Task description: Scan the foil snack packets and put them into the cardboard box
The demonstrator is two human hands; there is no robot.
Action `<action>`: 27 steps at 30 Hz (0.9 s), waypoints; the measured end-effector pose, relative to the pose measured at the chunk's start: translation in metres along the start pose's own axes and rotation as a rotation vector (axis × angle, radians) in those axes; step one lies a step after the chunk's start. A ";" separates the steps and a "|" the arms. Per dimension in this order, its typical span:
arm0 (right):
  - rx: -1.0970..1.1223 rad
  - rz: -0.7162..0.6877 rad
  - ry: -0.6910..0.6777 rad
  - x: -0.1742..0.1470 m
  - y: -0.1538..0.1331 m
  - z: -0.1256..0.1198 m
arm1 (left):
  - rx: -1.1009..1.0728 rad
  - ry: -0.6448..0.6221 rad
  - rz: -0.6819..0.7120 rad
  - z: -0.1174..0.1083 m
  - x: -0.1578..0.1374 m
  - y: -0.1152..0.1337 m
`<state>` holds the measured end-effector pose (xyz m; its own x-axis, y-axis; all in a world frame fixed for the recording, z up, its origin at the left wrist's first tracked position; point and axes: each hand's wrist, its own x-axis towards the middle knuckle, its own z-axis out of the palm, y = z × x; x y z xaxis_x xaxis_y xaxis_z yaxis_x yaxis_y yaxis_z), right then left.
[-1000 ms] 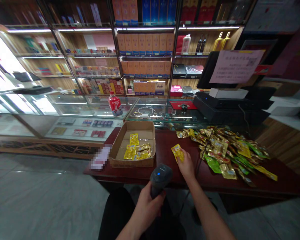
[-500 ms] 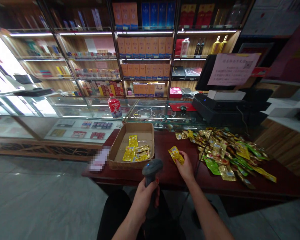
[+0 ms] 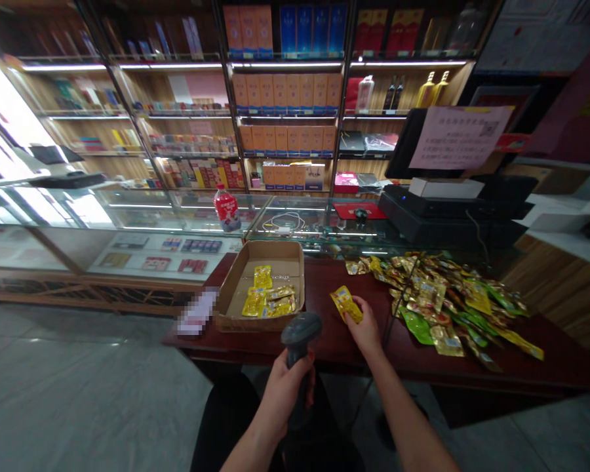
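Observation:
My left hand [image 3: 286, 387] is closed around the handle of a dark grey barcode scanner [image 3: 301, 329], its head above my fist. Between the fingers and thumb of my right hand [image 3: 365, 331] is a yellow snack packet [image 3: 345, 303], held over the dark red table [image 3: 324, 278]. To the left stands an open cardboard box [image 3: 236, 321] with several yellow packets [image 3: 262, 301] lying in it. Right of my right hand spreads a loose heap of gold, yellow and green snack packets [image 3: 432, 288].
Behind the table is a glass display counter [image 3: 177, 213] with a red-labelled bottle [image 3: 226, 208] on it. A monitor with a pink paper sign [image 3: 459, 137] stands at the back right. A cable [image 3: 398, 295] runs down past the packet heap. Stocked shelves line the wall.
Almost nothing differs. The blue light seen on the scanner head before no longer shows; both hands keep their places and their holds.

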<state>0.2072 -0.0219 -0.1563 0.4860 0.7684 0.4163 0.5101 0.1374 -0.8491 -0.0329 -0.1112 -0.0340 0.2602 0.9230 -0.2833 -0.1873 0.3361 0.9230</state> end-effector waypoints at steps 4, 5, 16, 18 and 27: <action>0.010 0.098 -0.034 0.000 0.004 -0.002 | 0.010 -0.012 -0.001 -0.005 0.001 -0.007; 0.025 0.117 -0.039 0.000 0.005 -0.003 | 0.017 -0.013 0.001 -0.007 0.002 -0.010; 0.450 0.017 -0.217 0.058 -0.073 0.058 | 0.156 0.099 0.040 -0.026 0.016 -0.026; 0.343 -0.055 -0.220 0.073 -0.080 0.065 | 0.166 0.107 0.054 -0.025 0.016 -0.020; -0.926 0.149 -0.068 0.105 0.013 -0.013 | 0.264 -0.066 0.115 -0.031 0.036 -0.029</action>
<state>0.2745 0.0523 -0.1194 0.5640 0.7770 0.2795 0.8217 -0.4946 -0.2831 -0.0477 -0.0818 -0.0789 0.3139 0.9352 -0.1637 0.0316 0.1620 0.9863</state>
